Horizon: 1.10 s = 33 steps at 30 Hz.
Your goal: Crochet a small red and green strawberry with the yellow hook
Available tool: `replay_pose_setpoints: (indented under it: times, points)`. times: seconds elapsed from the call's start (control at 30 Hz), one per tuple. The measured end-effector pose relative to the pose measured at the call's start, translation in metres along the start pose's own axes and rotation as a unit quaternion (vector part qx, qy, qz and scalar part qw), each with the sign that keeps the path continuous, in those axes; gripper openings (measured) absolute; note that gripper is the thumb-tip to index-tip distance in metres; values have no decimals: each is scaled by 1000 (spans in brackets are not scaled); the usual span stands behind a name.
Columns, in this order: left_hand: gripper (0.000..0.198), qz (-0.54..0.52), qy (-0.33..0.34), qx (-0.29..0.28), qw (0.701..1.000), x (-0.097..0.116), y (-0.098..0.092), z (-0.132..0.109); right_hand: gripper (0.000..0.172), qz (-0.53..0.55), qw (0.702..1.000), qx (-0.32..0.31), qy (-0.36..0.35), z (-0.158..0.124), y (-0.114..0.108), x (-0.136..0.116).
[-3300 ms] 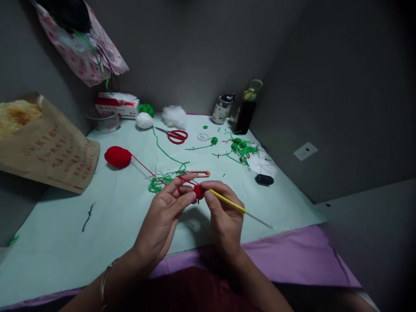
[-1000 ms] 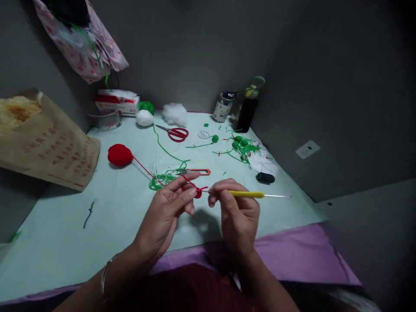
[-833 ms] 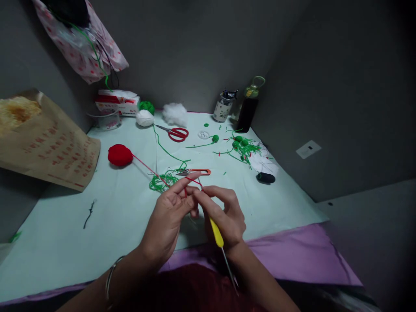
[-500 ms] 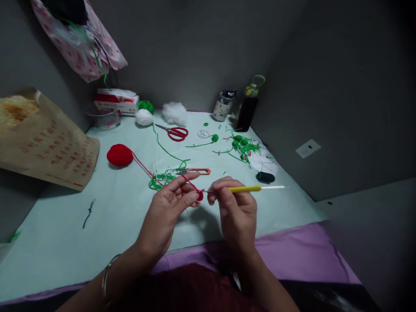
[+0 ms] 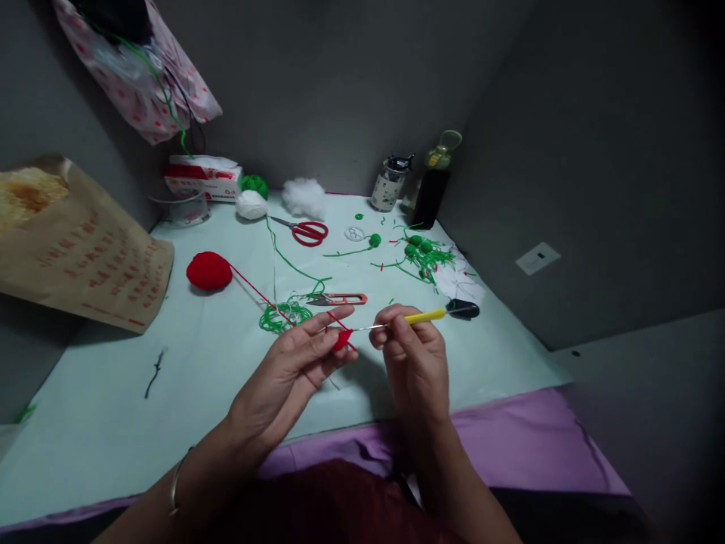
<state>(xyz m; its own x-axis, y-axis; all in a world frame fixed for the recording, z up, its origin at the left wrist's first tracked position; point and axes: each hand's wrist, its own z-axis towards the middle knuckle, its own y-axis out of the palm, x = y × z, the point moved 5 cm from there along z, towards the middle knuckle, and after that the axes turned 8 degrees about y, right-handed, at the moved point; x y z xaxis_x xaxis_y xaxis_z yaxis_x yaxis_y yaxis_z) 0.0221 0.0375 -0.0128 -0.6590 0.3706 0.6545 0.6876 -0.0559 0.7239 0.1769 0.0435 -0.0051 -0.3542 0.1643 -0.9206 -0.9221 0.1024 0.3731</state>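
A pale mint table (image 5: 215, 408) spreads beneath the fingers of both hands, and a brown paper bag (image 5: 107, 257) stands tilted well off to their left. The left hand (image 5: 288, 378) and right hand (image 5: 416, 366) face each other above the table, a narrow gap between their fingertips. Left of the left fingers, and farther from the wearer, rests a red yarn ball (image 5: 209, 270); a green yarn tangle (image 5: 283, 317) lies just beyond those fingers, red-handled scissors (image 5: 309, 233) well beyond, and orange-handled snips (image 5: 348, 298) close past the left index finger. The right thumb and fingers grip a hook (image 5: 426, 316) by its yellow handle; its long axis slants gently, from upper right down to the left, and its bare steel shaft spans the gap between the 2 hands. A small red yarn piece (image 5: 341, 340) is pinched between the left thumb and fingers, so the left hand is the nearer; it lies to the left of the right fingertips, in line with the shaft. The steel tip meets its upper right edge, though whether it sits inside a loop I cannot tell. Thinnest of all, a red strand (image 5: 249, 282) runs from the ball to the left fingers.
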Motion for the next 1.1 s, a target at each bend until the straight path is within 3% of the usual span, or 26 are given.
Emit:
replay_pose_setpoints:
  times: [0.1,0.2,0.23,0.3,0.37,0.4,0.47,0.6,0.7,0.77,0.83,0.93,1.0,1.03,1.1]
  points:
    - [31,37,26,-4,999,0,-1,0,17,4,999,-34,25,-1,3,1]
    - [35,131,120,3,984,4,-1,-1,15,-99,992,-66,-41,-9,11,-5]
    - [38,160,148,6,976,5,-1,-2,14,-166,979,-62,-96,-13,14,-9]
    - [44,183,170,10,968,4,-1,-3,21,-309,922,-35,-231,-25,22,-16]
    - [49,160,151,6,975,1,-1,-4,34,-388,860,-7,-332,-36,28,-20]
    - [52,139,133,1,981,0,0,-4,38,-391,850,-2,-352,-38,29,-20]
    - [55,98,90,-5,991,-2,2,-3,37,-346,882,-11,-320,-36,27,-18]
    - [52,63,29,-21,997,1,5,-3,15,-152,979,-45,-128,-17,16,-8]
    - [46,63,20,-36,997,5,5,-1,18,-63,994,-70,-52,-10,14,-6]
    - [44,82,38,-28,996,7,4,-1,19,-101,990,-68,-73,-12,15,-10]
    - [43,111,80,-6,991,10,2,-1,19,-202,964,-64,-162,-20,19,-19]
    - [44,114,127,22,985,11,2,-3,28,-385,863,-71,-318,-37,30,-27]
    - [46,83,101,15,991,7,2,-2,33,-440,820,-63,-361,-42,34,-27]
    - [45,65,76,6,995,4,3,-2,33,-434,824,-54,-360,-42,33,-27]
    - [42,38,26,-11,999,2,4,-1,29,-358,875,-31,-323,-37,26,-27]
